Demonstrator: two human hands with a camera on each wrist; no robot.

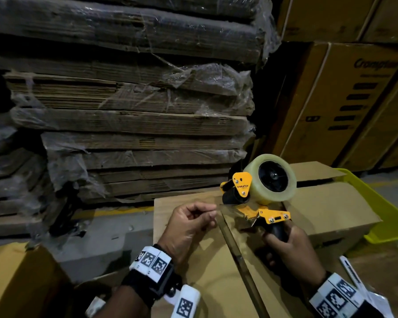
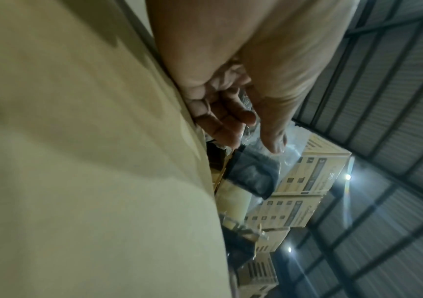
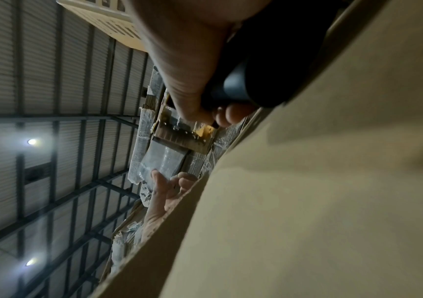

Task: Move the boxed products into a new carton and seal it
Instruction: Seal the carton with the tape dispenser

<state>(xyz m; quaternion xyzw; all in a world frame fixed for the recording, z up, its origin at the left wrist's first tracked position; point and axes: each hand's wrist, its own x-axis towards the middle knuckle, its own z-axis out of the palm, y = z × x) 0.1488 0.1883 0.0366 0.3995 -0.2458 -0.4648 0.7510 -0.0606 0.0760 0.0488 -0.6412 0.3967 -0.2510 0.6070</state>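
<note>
Resting shut-flapped in the near foreground: plain brown carton (image 1: 207,271), a strip of clear tape (image 1: 230,216) stretched above its centre seam from the yellow tape dispenser (image 1: 257,191). Right hand (image 1: 292,251) clamped around the dispenser's black handle, left hand (image 1: 189,223) with its grip pinched together on the tape's free end. Wrapped stack of flattened cartons (image 1: 133,125) just beyond the far edge, yellow bin (image 1: 377,203) at right, bare floor (image 1: 106,235) left.
</note>
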